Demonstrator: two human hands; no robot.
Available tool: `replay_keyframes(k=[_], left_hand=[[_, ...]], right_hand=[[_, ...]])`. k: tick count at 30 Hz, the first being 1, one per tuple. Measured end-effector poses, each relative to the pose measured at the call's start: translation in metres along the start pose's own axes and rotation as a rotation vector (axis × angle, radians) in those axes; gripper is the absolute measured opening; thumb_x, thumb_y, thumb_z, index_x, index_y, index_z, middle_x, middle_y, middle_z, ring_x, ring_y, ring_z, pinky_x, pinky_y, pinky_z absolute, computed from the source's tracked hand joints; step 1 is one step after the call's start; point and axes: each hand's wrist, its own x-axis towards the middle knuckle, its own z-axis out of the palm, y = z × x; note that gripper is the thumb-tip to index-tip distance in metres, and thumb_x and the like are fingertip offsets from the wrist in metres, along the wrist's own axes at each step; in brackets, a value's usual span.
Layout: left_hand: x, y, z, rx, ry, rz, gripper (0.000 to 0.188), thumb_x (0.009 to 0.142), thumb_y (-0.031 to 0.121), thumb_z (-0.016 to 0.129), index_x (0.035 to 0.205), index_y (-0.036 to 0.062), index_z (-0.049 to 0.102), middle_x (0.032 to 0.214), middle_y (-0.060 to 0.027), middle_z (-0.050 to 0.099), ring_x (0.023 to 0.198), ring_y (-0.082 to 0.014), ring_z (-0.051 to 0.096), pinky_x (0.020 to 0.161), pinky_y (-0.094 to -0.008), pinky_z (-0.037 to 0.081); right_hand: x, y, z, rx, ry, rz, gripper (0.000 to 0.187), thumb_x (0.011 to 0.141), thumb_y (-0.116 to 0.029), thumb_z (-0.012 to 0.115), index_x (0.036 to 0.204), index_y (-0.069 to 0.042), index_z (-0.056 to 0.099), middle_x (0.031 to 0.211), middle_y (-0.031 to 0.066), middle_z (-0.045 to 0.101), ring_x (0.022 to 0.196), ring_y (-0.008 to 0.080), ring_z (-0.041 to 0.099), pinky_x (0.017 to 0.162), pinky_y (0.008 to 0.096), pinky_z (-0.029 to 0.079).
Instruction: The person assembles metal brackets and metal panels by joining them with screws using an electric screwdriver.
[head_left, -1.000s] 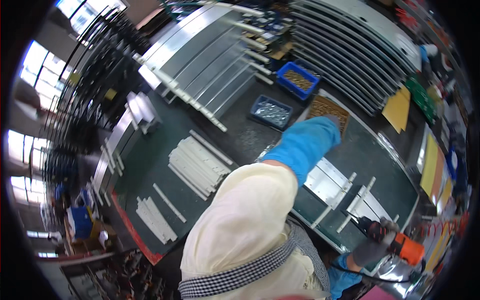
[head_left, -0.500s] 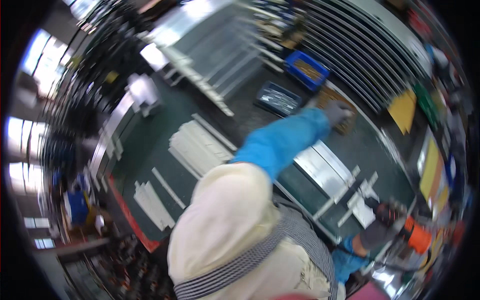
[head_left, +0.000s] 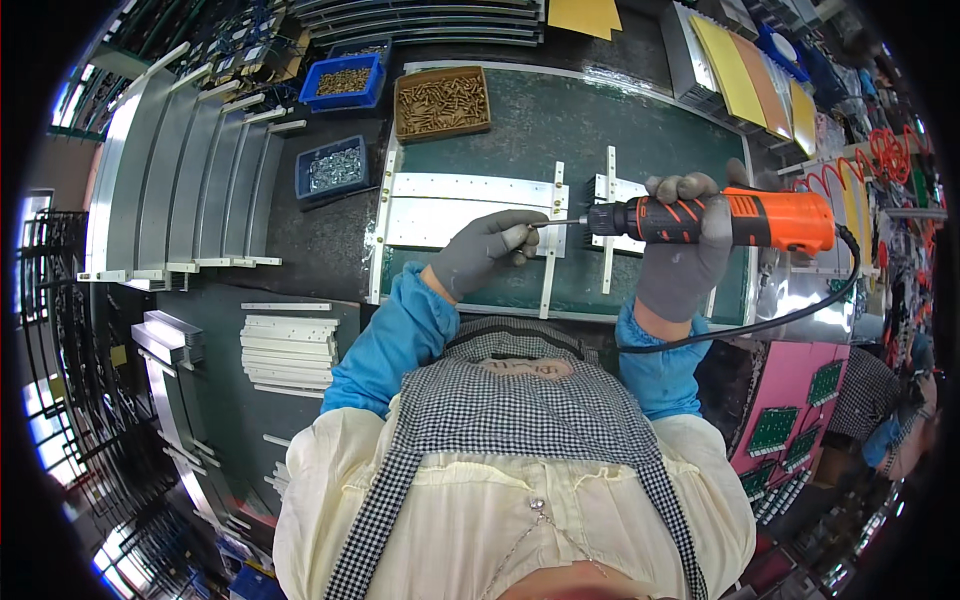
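My right hand [head_left: 688, 262], in a grey glove, is wrapped round an orange and black corded electric screwdriver [head_left: 785, 220] held level, its bit facing left. My left hand [head_left: 482, 256], gloved too, is closed in a pinch at the bit's tip; whatever small piece sits between the fingertips is hidden. Under the hands lie silver metal panels [head_left: 440, 212] with narrow white crossbars [head_left: 609, 262]. Brass-coloured screws dot the left crossbar [head_left: 383, 215]. A brown box of brass-coloured screws [head_left: 442, 104] stands beyond my left hand.
Left of the brown box are a blue bin [head_left: 343, 82] of small brass parts and a dark blue bin [head_left: 332, 168] of silver parts. White strips [head_left: 288, 350] and upright metal panels [head_left: 190, 175] are on the left. The black cord [head_left: 800, 312] loops at right.
My left hand has come back from the brown screw box to the bit's tip. My right hand has brought the electric screwdriver inward over the panels. The view has turned and steadied.
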Motion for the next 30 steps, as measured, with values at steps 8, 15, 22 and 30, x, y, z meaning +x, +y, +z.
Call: replay_keyframes(k=[8, 15, 22, 30], left_hand=[[-0.004, -0.011, 0.014, 0.265, 0.058, 0.099, 0.040, 0.098, 0.017, 0.059, 0.132, -0.0034, 0.054, 0.103, -0.0067, 0.063, 0.089, -0.0128, 0.058, 0.083, -0.0265, 0.050], [-0.007, -0.026, 0.021, 0.505, 0.353, 0.061, 0.037, 0.095, 0.015, 0.062, 0.127, -0.0048, 0.059, 0.103, -0.0125, 0.070, 0.088, -0.0163, 0.066, 0.077, -0.0278, 0.054], [-0.005, -0.071, 0.014, 0.363, 0.178, -0.352, 0.049, 0.095, 0.022, 0.062, 0.135, -0.0040, 0.051, 0.115, -0.0145, 0.066, 0.095, -0.0218, 0.067, 0.083, -0.0306, 0.056], [0.007, -0.087, 0.009, 0.362, 0.164, -0.273, 0.047, 0.095, 0.009, 0.060, 0.138, -0.0016, 0.047, 0.115, -0.0132, 0.066, 0.096, -0.0181, 0.066, 0.083, -0.0297, 0.056]], right_hand=[[-0.002, -0.009, -0.013, -0.039, 0.029, 0.067, 0.054, 0.092, -0.016, 0.062, 0.137, -0.003, 0.035, 0.089, 0.0119, 0.063, 0.081, 0.0231, 0.066, 0.083, 0.0470, 0.055], [-0.003, 0.000, -0.030, -0.142, 0.147, 0.095, 0.058, 0.088, -0.011, 0.064, 0.136, 0.001, 0.033, 0.088, 0.0125, 0.062, 0.077, 0.0223, 0.066, 0.080, 0.0429, 0.056], [-0.028, 0.010, -0.026, -0.354, 0.124, 0.183, 0.066, 0.085, -0.005, 0.063, 0.141, 0.001, 0.029, 0.090, 0.0097, 0.062, 0.077, 0.0199, 0.065, 0.079, 0.0402, 0.057], [-0.047, 0.014, -0.006, -0.466, -0.137, 0.219, 0.058, 0.077, 0.002, 0.072, 0.128, 0.002, 0.044, 0.077, 0.0029, 0.065, 0.075, 0.0113, 0.063, 0.070, 0.0276, 0.053]])
